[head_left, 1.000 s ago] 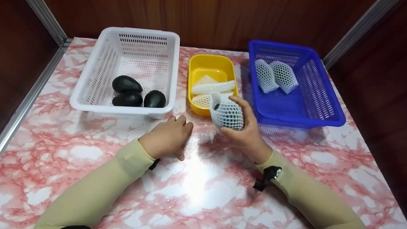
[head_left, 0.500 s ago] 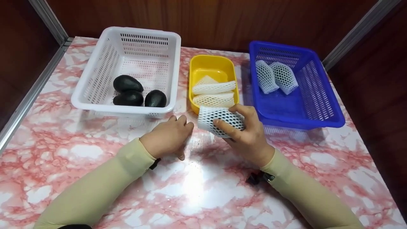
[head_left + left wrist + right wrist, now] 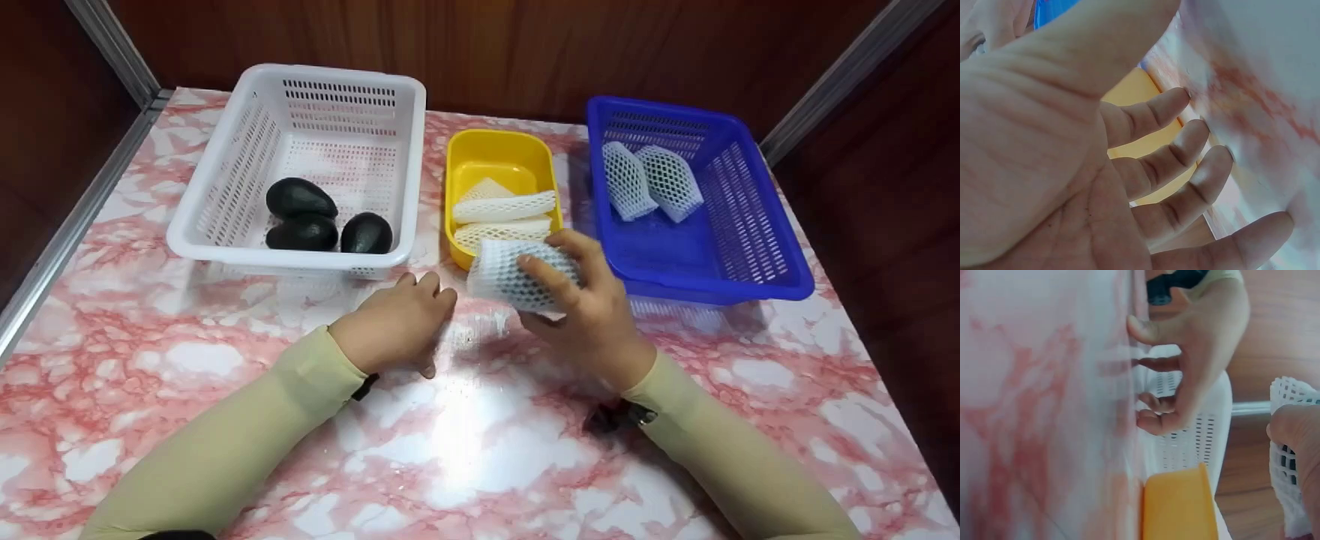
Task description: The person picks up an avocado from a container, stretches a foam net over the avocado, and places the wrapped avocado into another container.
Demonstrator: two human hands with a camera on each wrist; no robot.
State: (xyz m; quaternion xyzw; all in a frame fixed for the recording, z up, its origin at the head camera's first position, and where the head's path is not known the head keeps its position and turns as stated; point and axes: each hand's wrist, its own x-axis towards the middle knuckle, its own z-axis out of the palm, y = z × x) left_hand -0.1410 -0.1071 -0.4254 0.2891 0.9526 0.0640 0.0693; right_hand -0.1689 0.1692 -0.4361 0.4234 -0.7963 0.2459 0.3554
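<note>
My right hand (image 3: 592, 315) grips a dark avocado wrapped in a white foam net (image 3: 517, 274), held above the table by the near side of the yellow box (image 3: 465, 259). In the right wrist view, the thumb presses on the net sleeve (image 3: 1289, 495) at the right edge. My left hand (image 3: 397, 322) rests on the table in front of the white basket, fingertips down. Its left wrist view shows the palm (image 3: 1089, 219) with loosely bent fingers and nothing in them. Spare foam nets (image 3: 510, 206) lie flat in the yellow box.
The white basket (image 3: 296, 259) at the left holds three bare avocados (image 3: 300, 199). At the right, the blue basket (image 3: 697, 289) contains two netted avocados (image 3: 670, 182). A wooden panel (image 3: 510, 60) closes off the back of the marbled table (image 3: 187, 420).
My right hand has rotated the netted avocado, so the net's end now points left rather than up toward me. The left hand stays in place.
</note>
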